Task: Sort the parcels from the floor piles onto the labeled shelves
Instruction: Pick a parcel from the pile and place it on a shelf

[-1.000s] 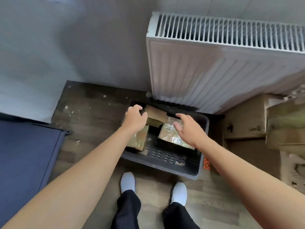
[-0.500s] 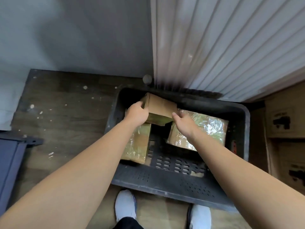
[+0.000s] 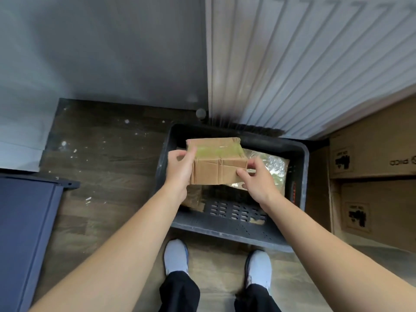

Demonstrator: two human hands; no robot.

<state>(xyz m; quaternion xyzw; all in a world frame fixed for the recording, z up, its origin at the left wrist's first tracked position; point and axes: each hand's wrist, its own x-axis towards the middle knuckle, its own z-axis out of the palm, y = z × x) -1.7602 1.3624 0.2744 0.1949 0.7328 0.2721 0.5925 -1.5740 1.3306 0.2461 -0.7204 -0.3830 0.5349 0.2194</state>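
1. My left hand (image 3: 180, 171) grips the left end of the brown cardboard parcel (image 3: 217, 168). The thumb lies along the taped top edge, and the fingers are hidden behind it.
2. My right hand (image 3: 258, 180) pinches the parcel's near right corner between the thumb and a curled forefinger.
3. The parcel sits roughly level between both hands, over the far half of the dark crate (image 3: 225, 231).
4. Inside the crate, a film-wrapped parcel (image 3: 275, 165) lies just beyond my right hand, and a second wrapped parcel (image 3: 193, 200) shows under my left wrist.
5. The crate stands on the wooden floor (image 3: 108, 167) below a white radiator (image 3: 304, 64). Cardboard boxes (image 3: 371, 154) are at its right, and a dark blue panel (image 3: 22, 221) is well off to the left.
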